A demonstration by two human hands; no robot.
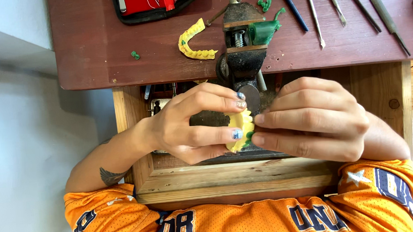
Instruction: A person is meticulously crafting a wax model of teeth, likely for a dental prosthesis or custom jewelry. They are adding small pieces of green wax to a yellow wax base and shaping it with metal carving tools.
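My left hand pinches a small yellow toothed piece between thumb and fingers, just above an open wooden drawer. My right hand meets it from the right, fingertips closed on the same yellow piece where a small green bit sits at its lower edge. Both hands hover right below a small black bench vise.
The vise on the dark red bench top clamps a green piece. A yellow curved toothed strip lies left of it, with green scraps nearby. Several thin hand tools lie at the right, a red pouch at the back.
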